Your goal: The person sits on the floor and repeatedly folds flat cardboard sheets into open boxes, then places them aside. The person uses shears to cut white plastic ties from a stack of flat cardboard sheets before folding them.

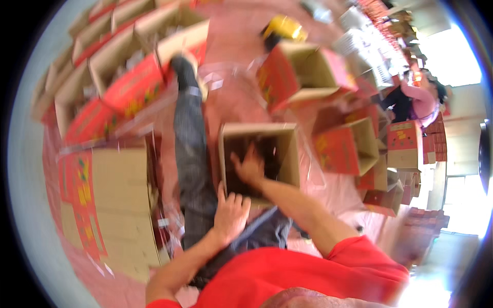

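A cardboard box (293, 154) stands upright between my legs, its top open and its inside dark. My right hand (250, 165) reaches down into it, fingers spread and thumb apart, with nothing visible in the grasp. What lies at the bottom is too dark and blurred to make out. At the near left corner of the same box, my left hand (232, 218) grips the rim. Its index finger points along the left wall while the other fingers bend over the near edge.
Red-printed open cartons (128, 84) stand joined in rows at the far left. A large carton (126, 200) lies by my left leg. More open boxes (313, 66) sit ahead and right. A yellow object (285, 28) lies beyond them. Another person (423, 100) works at far right.
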### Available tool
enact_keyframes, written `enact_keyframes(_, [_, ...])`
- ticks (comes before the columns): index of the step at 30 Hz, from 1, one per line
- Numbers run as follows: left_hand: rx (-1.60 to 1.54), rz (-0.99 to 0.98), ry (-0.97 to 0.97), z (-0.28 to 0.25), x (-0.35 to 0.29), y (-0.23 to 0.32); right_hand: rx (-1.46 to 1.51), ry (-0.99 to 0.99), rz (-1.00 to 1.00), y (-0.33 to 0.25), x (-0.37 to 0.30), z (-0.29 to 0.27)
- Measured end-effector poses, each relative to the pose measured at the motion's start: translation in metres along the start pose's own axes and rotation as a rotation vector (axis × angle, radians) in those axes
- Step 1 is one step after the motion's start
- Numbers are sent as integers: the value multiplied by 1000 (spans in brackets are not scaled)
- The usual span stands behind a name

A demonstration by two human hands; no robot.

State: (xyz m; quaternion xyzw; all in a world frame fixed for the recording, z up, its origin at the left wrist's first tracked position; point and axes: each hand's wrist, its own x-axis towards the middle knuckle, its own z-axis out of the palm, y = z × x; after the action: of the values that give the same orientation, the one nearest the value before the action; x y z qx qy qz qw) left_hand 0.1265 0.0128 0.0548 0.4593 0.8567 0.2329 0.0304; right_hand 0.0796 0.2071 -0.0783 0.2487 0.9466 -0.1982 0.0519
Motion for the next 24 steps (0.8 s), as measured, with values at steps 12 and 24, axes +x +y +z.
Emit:
enact_keyframes(12, [47,-37,127,2,-15,-13,-87,211,-451,1,-29,-125])
enact_keyframes(24, [-324,98,480,-24,-21,10,-138,-132,-237,164,-77,-156])
